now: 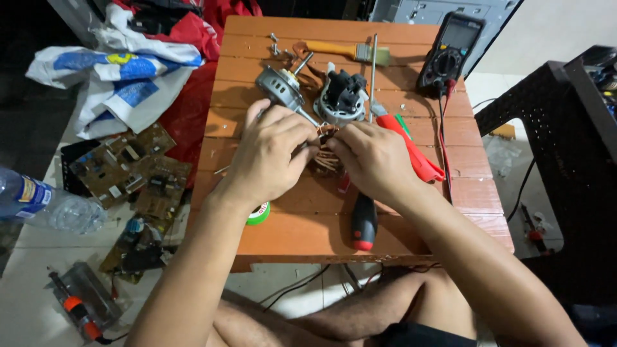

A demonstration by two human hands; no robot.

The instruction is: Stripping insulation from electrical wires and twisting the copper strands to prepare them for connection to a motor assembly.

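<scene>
Both my hands meet at the middle of a small orange wooden table [308, 234]. My left hand [270, 154] and my right hand [373, 157] pinch a coil of copper wire windings [326, 156] between their fingertips; most of the coil is hidden under my fingers. Just beyond my left hand lies a grey metal motor part with a shaft [280, 87]. A motor housing with black parts [340, 96] sits beyond my right hand.
On the table: a black-and-red screwdriver [364, 222], a red tool [414, 151], a paintbrush [347, 50], a long metal rod [373, 74], loose screws [276, 46], a multimeter [450, 51], green tape roll [259, 213]. Circuit boards [128, 167], a plastic bottle [45, 202] and bags [122, 71] lie left; a dark chair [553, 148] stands right.
</scene>
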